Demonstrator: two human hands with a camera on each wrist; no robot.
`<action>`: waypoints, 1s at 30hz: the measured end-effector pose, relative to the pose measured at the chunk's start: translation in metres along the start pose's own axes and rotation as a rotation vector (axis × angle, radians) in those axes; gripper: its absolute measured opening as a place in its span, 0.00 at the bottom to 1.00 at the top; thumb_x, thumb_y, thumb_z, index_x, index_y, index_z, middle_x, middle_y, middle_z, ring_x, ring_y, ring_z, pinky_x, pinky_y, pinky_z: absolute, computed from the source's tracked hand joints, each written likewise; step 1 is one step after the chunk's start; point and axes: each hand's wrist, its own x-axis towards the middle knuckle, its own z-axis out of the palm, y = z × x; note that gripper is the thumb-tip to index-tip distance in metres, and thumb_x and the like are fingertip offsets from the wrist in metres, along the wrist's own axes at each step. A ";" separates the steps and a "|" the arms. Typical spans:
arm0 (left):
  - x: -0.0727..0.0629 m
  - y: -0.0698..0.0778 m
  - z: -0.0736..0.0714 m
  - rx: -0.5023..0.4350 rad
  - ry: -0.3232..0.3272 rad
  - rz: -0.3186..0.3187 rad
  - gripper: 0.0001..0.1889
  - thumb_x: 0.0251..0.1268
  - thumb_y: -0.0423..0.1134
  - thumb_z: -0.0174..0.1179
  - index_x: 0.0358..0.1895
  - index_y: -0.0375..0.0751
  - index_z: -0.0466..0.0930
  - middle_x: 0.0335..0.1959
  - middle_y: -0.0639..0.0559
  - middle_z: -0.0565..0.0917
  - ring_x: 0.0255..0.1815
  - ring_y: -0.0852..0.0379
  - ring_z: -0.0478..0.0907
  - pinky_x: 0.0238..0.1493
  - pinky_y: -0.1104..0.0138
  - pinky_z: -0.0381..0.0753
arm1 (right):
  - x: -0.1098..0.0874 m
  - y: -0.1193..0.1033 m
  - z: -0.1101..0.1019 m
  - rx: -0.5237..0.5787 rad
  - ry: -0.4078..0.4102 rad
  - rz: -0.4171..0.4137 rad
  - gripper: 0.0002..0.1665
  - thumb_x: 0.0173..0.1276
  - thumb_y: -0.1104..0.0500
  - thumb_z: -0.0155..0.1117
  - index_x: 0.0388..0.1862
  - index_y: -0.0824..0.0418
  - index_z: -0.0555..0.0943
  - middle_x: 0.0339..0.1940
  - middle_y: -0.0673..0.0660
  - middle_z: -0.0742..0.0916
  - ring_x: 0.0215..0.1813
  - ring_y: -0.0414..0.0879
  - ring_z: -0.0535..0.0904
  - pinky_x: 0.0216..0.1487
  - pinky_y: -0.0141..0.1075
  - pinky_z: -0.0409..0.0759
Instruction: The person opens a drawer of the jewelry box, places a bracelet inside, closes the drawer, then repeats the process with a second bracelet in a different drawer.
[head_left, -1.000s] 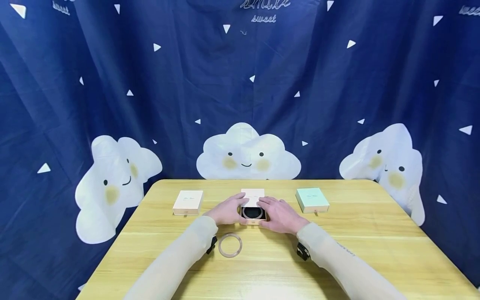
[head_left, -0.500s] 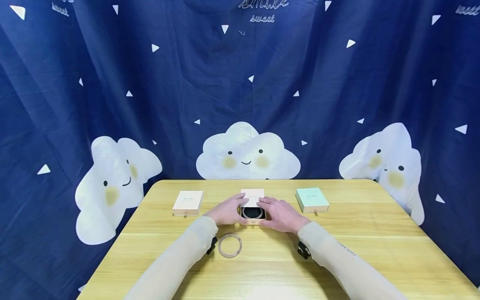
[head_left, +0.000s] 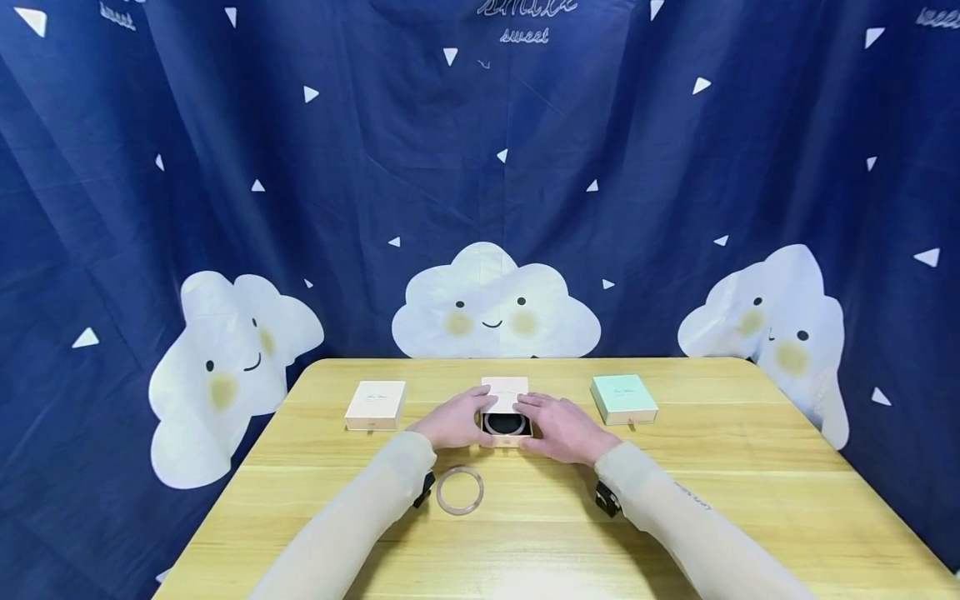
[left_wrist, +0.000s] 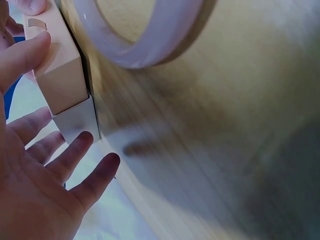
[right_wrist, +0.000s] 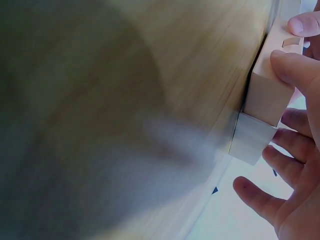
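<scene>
A jewelry drawer box with a white sleeve sits at the middle back of the table, its pinkish drawer partly pulled out toward me. Inside, on a black lining, lies a bangle. My left hand grips the box from its left side, thumb on the drawer's front. From the right, my right hand holds it likewise, its thumb against the front near the small pull tab. A second, pale pink bangle lies flat on the table, nearer to me.
On the left of the table stands a closed white and pink box. A closed mint green box is to the right of my right hand. Behind the table hangs a dark blue curtain with clouds.
</scene>
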 end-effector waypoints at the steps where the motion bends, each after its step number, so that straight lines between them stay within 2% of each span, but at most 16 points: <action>1: 0.000 0.000 0.000 0.002 0.000 -0.002 0.44 0.54 0.52 0.72 0.74 0.42 0.67 0.81 0.47 0.58 0.80 0.45 0.57 0.77 0.52 0.60 | 0.000 0.000 0.000 0.001 0.005 -0.002 0.40 0.68 0.37 0.64 0.72 0.58 0.73 0.73 0.57 0.76 0.75 0.54 0.69 0.64 0.57 0.76; 21: 0.005 -0.003 0.003 0.003 0.010 -0.012 0.43 0.55 0.52 0.72 0.75 0.44 0.68 0.81 0.49 0.58 0.80 0.46 0.57 0.78 0.53 0.59 | 0.002 0.003 0.002 -0.042 0.048 -0.037 0.39 0.68 0.37 0.65 0.70 0.59 0.75 0.71 0.59 0.78 0.71 0.54 0.74 0.67 0.48 0.75; 30: 0.004 -0.003 0.003 0.005 0.009 -0.012 0.41 0.57 0.51 0.71 0.74 0.44 0.68 0.81 0.49 0.58 0.80 0.46 0.58 0.78 0.54 0.59 | 0.004 0.003 0.006 -0.041 0.061 -0.031 0.38 0.68 0.38 0.66 0.69 0.59 0.76 0.70 0.58 0.79 0.71 0.54 0.74 0.67 0.48 0.76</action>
